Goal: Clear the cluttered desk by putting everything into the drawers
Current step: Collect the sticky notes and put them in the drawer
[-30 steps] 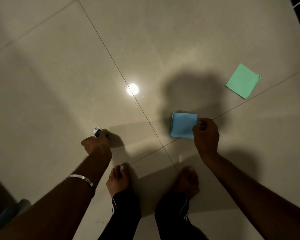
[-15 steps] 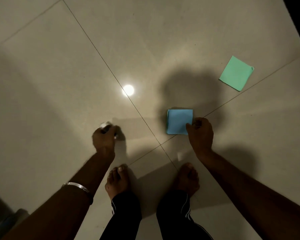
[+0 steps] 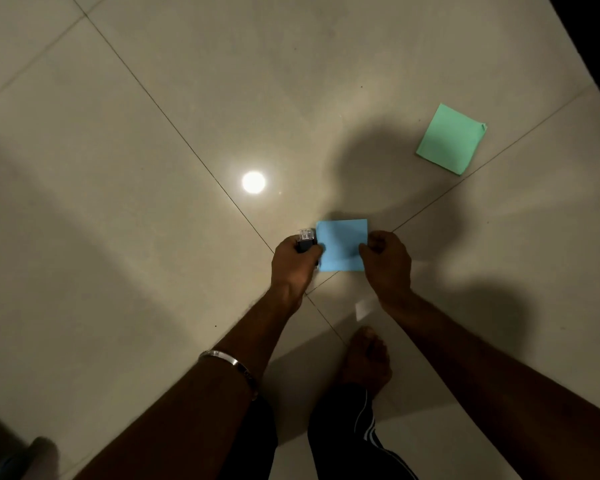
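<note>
A blue square paper pad (image 3: pixel 342 244) sits low over the tiled floor, pinched at its right edge by my right hand (image 3: pixel 386 259). My left hand (image 3: pixel 293 263) is closed around a small object with a black body and a clear top (image 3: pixel 306 239), which touches the blue pad's left edge. A green square paper pad (image 3: pixel 450 138) lies flat on the floor to the upper right, apart from both hands.
The beige tiled floor (image 3: pixel 153 237) has a bright light reflection (image 3: pixel 253 182) left of the pads. My bare foot (image 3: pixel 366 358) and dark trouser legs are below the hands. A dark edge (image 3: pixel 596 39) runs along the top right corner.
My left hand has moved right with the small black and clear object, from well left of the blue pad to touching its left edge. My right hand keeps its hold on the pad.
</note>
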A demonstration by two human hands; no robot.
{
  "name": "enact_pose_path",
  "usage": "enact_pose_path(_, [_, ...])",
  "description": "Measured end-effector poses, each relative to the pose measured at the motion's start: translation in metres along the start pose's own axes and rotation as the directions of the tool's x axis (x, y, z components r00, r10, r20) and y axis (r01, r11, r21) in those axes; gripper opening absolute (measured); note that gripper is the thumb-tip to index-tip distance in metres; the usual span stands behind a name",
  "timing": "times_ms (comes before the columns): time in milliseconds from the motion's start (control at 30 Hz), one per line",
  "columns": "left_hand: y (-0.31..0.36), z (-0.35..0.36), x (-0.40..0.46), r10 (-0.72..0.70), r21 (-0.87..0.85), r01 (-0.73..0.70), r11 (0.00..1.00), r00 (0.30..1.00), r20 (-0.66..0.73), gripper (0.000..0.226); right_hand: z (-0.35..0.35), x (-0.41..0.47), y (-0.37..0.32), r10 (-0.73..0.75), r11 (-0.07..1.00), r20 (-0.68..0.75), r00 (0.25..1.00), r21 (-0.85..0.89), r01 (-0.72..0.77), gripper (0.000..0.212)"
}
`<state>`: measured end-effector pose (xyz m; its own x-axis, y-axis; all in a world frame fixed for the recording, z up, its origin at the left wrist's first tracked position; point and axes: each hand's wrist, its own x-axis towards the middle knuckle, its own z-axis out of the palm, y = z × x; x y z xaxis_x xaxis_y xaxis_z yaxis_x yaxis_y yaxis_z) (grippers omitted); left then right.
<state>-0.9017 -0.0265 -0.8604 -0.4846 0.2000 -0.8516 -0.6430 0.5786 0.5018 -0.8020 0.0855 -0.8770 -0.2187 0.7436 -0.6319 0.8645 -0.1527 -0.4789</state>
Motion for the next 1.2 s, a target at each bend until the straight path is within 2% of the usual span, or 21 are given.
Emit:
enact_pose_path(133, [0.001, -0.002, 0.005, -0.024, -0.020, 0.025, 1.000, 1.000, 0.002, 0.011, -0.002, 0.010, 0.004, 0.078, 0.992, 0.079, 0.994, 0.095, -0.086, 0.029])
enact_pose_path(300, [0.010, 0.001, -0.005, -0.066, -0.047, 0.067, 0.997, 0.997, 0.029, 0.015, -0.009, 0.011, 0.002, 0.132, 0.968, 0.205, 0.970, 0.184, -0.170, 0.009])
enact_pose_path(400, [0.019, 0.004, -0.011, -0.062, -0.059, 0.067, 0.996, 0.995, 0.075, 0.025, -0.018, 0.013, -0.003, 0.133, 0.977, 0.200, 0.971, 0.139, -0.163, 0.013])
enact_pose_path(500, [0.038, 0.012, -0.020, -0.060, -0.062, 0.066, 0.996, 0.994, 0.096, 0.026, -0.035, 0.015, -0.012, 0.132, 0.972, 0.211, 0.969, 0.163, -0.168, 0.017])
enact_pose_path(767, [0.103, 0.055, -0.036, -0.108, 0.040, 0.102, 0.994, 0.975, 0.193, 0.025, -0.110, 0.028, -0.047, 0.111, 0.912, 0.172, 0.979, 0.373, -0.169, 0.021])
enact_pose_path(967, [0.149, 0.097, -0.028, -0.061, 0.094, 0.041, 0.995, 0.973, 0.221, 0.030, -0.150, 0.059, -0.068, 0.184, 0.919, 0.087, 0.979, 0.339, -0.202, 0.011])
enact_pose_path(1200, [0.189, 0.138, -0.008, 0.003, 0.181, -0.050, 0.982, 0.968, 0.252, 0.012, -0.169, 0.095, -0.078, 0.248, 0.908, -0.014, 0.969, 0.351, -0.228, 0.017])
